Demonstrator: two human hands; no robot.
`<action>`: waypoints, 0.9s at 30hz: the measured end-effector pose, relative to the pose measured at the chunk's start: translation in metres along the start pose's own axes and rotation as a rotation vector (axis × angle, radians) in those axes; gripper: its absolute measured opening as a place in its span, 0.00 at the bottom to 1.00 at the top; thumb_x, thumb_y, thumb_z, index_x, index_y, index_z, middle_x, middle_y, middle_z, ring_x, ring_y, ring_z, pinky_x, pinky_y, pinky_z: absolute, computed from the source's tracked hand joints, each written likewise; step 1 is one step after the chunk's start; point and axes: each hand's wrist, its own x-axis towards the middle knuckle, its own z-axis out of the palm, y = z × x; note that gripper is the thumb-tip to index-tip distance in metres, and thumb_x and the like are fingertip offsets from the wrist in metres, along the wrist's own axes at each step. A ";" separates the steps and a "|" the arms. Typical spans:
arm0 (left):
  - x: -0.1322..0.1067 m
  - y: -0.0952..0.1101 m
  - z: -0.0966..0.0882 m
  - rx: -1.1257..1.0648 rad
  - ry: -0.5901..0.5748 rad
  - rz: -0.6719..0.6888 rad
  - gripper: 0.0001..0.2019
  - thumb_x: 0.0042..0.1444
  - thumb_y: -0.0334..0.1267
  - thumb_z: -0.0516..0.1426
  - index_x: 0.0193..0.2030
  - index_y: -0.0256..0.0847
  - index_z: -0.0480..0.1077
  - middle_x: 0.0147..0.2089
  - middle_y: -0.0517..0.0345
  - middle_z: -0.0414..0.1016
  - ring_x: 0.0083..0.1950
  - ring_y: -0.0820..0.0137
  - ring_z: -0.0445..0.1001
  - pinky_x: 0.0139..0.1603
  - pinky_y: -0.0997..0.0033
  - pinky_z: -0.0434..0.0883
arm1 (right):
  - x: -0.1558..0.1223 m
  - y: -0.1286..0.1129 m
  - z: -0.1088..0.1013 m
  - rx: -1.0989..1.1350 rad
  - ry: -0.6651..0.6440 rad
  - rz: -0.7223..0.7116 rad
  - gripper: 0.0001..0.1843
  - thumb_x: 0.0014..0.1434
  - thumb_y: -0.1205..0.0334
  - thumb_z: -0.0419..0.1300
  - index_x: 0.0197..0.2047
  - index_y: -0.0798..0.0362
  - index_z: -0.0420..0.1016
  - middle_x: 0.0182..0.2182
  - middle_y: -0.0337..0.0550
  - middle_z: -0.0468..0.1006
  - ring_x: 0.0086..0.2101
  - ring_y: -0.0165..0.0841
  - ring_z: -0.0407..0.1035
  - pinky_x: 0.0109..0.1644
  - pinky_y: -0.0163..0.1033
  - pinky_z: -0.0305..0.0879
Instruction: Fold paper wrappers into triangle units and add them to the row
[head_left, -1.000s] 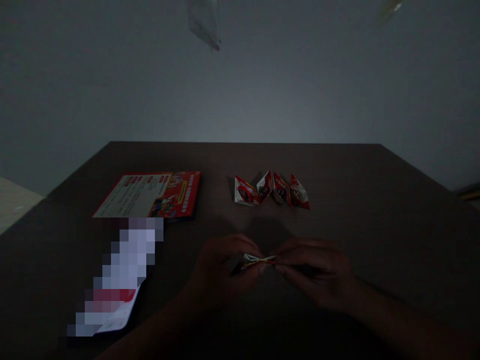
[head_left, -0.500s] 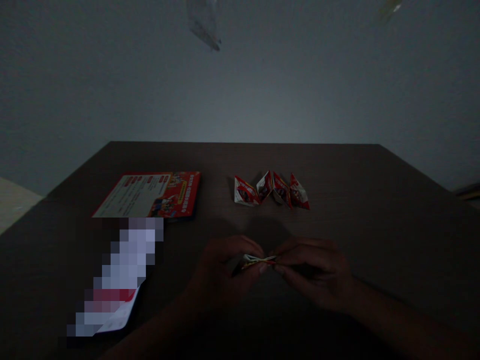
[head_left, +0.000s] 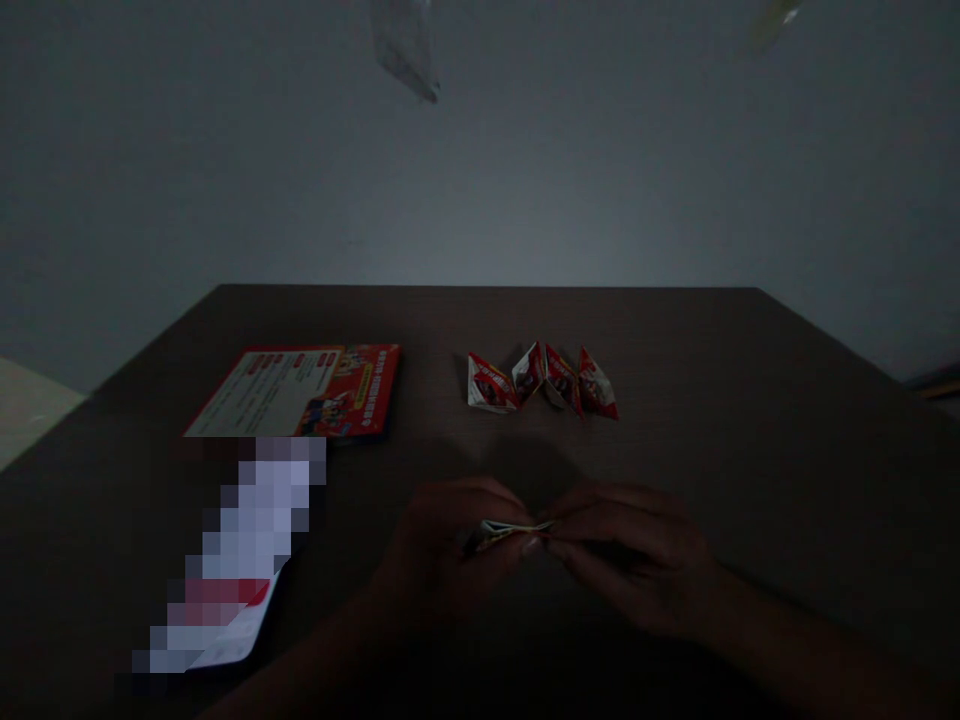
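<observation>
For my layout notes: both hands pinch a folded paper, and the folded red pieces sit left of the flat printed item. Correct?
No: in the head view, the folded red pieces sit right of the flat printed item. The left hand and right hand do pinch a folded paper.

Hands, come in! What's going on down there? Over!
Left hand, right hand: both pinching folded paper. Layers showing at its edge. Red paper shapes beyond, phone off left.

Held folded paper [head_left: 505, 530], thin-layered — matt, wood-grained table [head_left: 697, 400] — smooth wall [head_left: 600, 180]
</observation>
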 end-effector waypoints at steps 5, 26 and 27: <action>-0.001 -0.001 -0.002 -0.037 0.043 -0.010 0.05 0.49 0.26 0.61 0.33 0.37 0.76 0.30 0.53 0.78 0.30 0.70 0.76 0.29 0.75 0.70 | -0.002 0.001 -0.002 -0.071 0.088 0.061 0.19 0.50 0.73 0.64 0.46 0.54 0.71 0.31 0.46 0.80 0.31 0.34 0.76 0.34 0.35 0.73; -0.002 -0.003 -0.001 -0.096 -0.017 -0.110 0.03 0.52 0.30 0.60 0.33 0.37 0.76 0.30 0.53 0.77 0.30 0.69 0.75 0.30 0.73 0.69 | 0.003 -0.003 0.000 0.057 0.025 0.097 0.06 0.55 0.72 0.61 0.36 0.56 0.77 0.24 0.45 0.78 0.24 0.31 0.73 0.25 0.33 0.68; -0.002 -0.002 -0.001 -0.097 -0.013 -0.109 0.03 0.52 0.30 0.60 0.32 0.37 0.76 0.30 0.53 0.77 0.30 0.70 0.75 0.30 0.74 0.69 | 0.003 -0.003 0.000 0.063 0.023 0.109 0.06 0.54 0.72 0.61 0.35 0.57 0.77 0.24 0.44 0.78 0.23 0.31 0.73 0.25 0.33 0.68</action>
